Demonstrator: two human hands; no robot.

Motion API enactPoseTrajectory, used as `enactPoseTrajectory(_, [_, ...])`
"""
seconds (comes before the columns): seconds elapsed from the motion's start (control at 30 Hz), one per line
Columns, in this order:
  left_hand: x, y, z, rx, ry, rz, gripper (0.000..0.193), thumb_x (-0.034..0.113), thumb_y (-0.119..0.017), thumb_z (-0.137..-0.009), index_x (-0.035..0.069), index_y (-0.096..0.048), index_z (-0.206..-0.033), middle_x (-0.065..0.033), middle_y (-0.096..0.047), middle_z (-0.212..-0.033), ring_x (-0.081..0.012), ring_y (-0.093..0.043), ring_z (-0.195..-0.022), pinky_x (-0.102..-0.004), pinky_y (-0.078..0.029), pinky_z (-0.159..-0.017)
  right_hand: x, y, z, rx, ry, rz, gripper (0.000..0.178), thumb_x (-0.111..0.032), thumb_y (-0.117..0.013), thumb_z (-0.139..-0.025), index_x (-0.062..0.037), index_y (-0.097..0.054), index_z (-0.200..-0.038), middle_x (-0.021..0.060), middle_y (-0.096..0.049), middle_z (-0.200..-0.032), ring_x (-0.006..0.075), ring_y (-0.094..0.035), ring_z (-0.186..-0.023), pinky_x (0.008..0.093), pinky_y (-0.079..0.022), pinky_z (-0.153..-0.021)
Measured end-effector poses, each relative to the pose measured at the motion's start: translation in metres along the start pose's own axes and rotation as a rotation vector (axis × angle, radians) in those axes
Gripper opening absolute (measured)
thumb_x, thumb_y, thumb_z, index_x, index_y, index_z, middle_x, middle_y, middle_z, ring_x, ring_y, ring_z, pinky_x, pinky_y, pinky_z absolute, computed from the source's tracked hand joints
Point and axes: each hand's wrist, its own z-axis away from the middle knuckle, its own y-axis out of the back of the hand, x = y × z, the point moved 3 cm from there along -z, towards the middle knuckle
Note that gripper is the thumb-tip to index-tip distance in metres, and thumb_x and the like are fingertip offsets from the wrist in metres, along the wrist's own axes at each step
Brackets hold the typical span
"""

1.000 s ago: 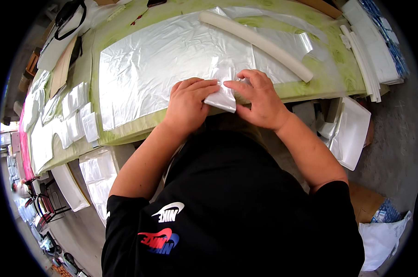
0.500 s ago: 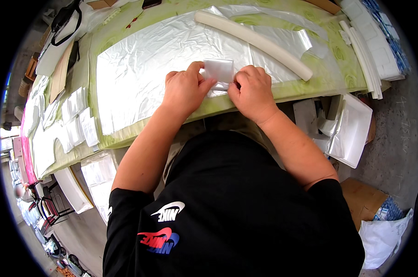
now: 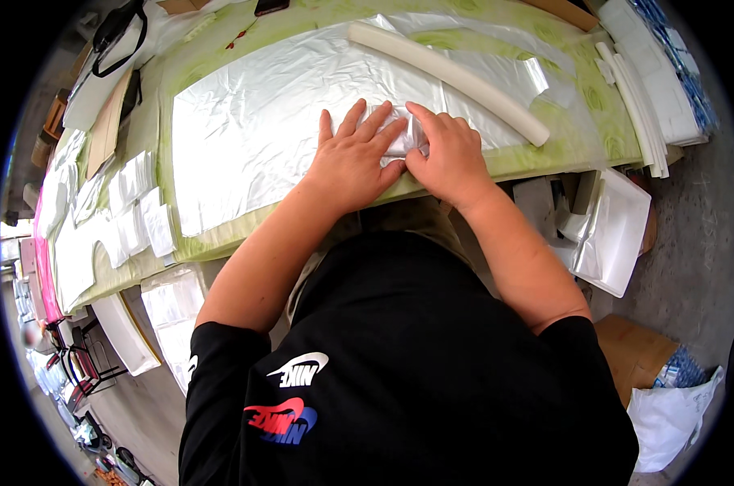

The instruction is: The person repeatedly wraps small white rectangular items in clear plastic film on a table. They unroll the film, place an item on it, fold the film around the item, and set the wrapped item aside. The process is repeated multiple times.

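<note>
A small folded piece of clear plastic film lies near the table's front edge, partly hidden under my hands. My left hand rests flat over its left side with the fingers spread. At its right edge is my right hand, index finger stretched along the far corner and thumb apart from it near the close corner; the other fingers are curled. Beneath them a large shiny sheet of film covers the middle of the table. A long off-white roll lies slantwise on the sheet, beyond my right hand.
The table has a green patterned cover. Folded white packets lie at the left, beside a cardboard piece. White tubes are at the right edge. Below stand a white bin and a cardboard box.
My left hand has gone from pinching the folded film's left edge to lying flat on it. My right index finger has stretched out along the film's far right corner.
</note>
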Motion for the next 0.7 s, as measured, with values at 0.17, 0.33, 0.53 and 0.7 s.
enactPoseTrajectory(0.17, [0.016,0.016,0.045,0.236,-0.111,0.404,0.054,0.023,-0.075,-0.09,0.011,-0.059,-0.14,-0.0128,-0.058,-0.144,-0.0336,-0.053,-0.134,-0.0513,-0.04,-0.114,0.002,0.005,-0.02,-0.168,-0.058,0.049,0.051,-0.035,-0.068,-0.084,-0.0128,-0.068,-0.129,0.0133,-0.071,-0.111,0.0361,-0.064,-0.105,0.0486,-0.051,-0.092])
enactPoseTrajectory(0.33, [0.014,-0.011,0.123,-0.202,0.477,1.315,0.037,0.024,-0.063,-0.105,0.003,-0.058,-0.136,-0.0089,-0.064,-0.134,-0.0167,-0.061,-0.122,-0.0328,-0.049,-0.103,-0.01,0.001,-0.014,-0.112,-0.007,0.082,0.048,-0.033,-0.07,-0.084,-0.0105,-0.069,-0.126,0.0125,-0.07,-0.102,0.0361,-0.063,-0.099,0.0456,-0.05,-0.091])
enactPoseTrajectory(0.53, [0.01,-0.041,0.124,0.077,0.836,2.133,0.032,0.026,-0.059,-0.106,-0.002,-0.065,-0.12,-0.0104,-0.071,-0.11,-0.0185,-0.068,-0.1,-0.0336,-0.054,-0.087,-0.076,0.001,0.05,-0.316,0.309,-0.097,0.042,-0.028,-0.073,-0.082,-0.0113,-0.069,-0.12,0.0119,-0.062,-0.105,0.0354,-0.058,-0.103,0.0473,-0.046,-0.091])
enactPoseTrajectory(0.7, [0.011,-0.035,0.138,0.231,0.918,2.105,0.022,0.019,-0.061,-0.104,0.001,-0.061,-0.116,-0.0077,-0.069,-0.104,-0.0163,-0.066,-0.095,-0.0322,-0.054,-0.085,-0.09,-0.006,0.048,-0.332,0.085,-0.624,0.038,-0.009,-0.075,-0.088,-0.0083,-0.065,-0.125,0.0066,-0.063,-0.105,0.0188,-0.058,-0.088,0.0321,-0.051,-0.079])
